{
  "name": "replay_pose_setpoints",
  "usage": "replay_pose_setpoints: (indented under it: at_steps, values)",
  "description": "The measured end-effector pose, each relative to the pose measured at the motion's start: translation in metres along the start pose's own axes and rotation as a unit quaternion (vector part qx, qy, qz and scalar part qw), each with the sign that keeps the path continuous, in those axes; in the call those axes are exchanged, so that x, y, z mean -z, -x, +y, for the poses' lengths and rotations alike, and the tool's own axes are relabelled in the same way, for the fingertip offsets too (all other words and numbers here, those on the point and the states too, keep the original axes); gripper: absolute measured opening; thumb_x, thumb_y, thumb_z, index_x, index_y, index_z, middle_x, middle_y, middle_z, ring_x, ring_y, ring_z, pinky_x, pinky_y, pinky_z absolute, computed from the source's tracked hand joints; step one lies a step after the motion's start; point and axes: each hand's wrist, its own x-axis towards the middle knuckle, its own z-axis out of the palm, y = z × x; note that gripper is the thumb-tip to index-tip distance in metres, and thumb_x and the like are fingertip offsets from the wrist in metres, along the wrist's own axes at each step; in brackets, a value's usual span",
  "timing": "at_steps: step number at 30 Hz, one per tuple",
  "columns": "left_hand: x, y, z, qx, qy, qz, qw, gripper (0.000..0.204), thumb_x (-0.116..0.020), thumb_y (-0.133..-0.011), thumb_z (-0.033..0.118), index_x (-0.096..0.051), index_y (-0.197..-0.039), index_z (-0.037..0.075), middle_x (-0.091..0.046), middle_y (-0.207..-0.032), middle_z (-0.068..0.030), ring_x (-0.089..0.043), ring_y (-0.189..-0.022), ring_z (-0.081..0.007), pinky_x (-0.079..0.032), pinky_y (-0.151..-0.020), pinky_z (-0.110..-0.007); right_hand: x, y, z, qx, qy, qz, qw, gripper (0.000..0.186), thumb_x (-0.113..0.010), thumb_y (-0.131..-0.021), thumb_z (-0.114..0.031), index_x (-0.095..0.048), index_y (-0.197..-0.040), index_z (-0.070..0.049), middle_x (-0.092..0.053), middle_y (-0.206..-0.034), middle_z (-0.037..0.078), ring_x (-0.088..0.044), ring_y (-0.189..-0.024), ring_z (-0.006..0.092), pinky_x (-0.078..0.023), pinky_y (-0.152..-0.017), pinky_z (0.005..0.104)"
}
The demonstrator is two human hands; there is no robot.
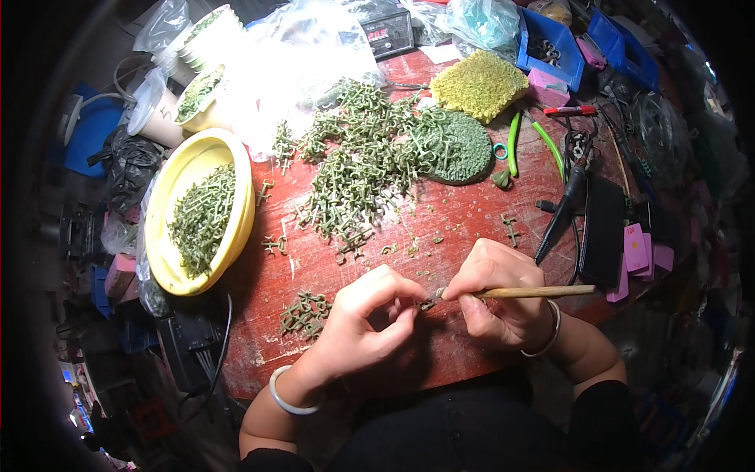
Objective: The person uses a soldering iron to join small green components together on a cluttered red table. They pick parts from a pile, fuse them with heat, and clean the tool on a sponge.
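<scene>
Left hand [370, 315] is pinching a tiny green piece; right hand [495, 295] is gripping a tan wooden-handled tool [535, 292]. Green pieces [358, 169] are piling above hands on worn red tabletop [464, 212]. Yellow basin [179, 169] w/ green bits is sitting upper left of left hand. Yellow-green sponge [478, 85] is lying far above right hand.

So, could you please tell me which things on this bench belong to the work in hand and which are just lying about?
In use:
left hand pinching a small green piece
right hand holding a wooden-handled tool
green pieces heap
yellow bowl

Lying about:
yellow sponge
blue bins
pink blocks
</scene>
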Motion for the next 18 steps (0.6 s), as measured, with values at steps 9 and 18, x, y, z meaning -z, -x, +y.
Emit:
replay_pose_setpoints:
  at_steps: [9, 18]
  values:
    - [-0.0016, 0.0022, -0.0034, 0.028, 0.026, 0.009, 0.999, 0.02, -0.07, -0.089, -0.002, -0.073, -0.108, 0.002, -0.064, -0.091, -0.0045, -0.057, -0.075, -0.0121, -0.047, -0.067, -0.027, 0.0011, 0.0002, -0.0014, -0.038, -0.03, 0.018, 0.999, 0.011, -0.065, -0.079, 0.002, -0.064, -0.09, -0.003, -0.063, -0.083, 0.009, -0.058, -0.068, 0.0274, -0.048, -0.061, 0.0392]
    - [-0.0021, 0.0027, -0.0026, 0.027, 0.03, 0.012, 0.999, 0.02, -0.07, -0.089, -0.002, -0.073, -0.108, 0.002, -0.065, -0.092, -0.0048, -0.057, -0.075, -0.0124, -0.047, -0.068, -0.026, 0.0002, 0.0008, -0.0003, -0.032, -0.034, 0.016, 0.999, 0.01, -0.065, -0.081, 0.0, -0.065, -0.091, -0.002, -0.063, -0.083, 0.01, -0.058, -0.068, 0.0273, -0.049, -0.061, 0.039]
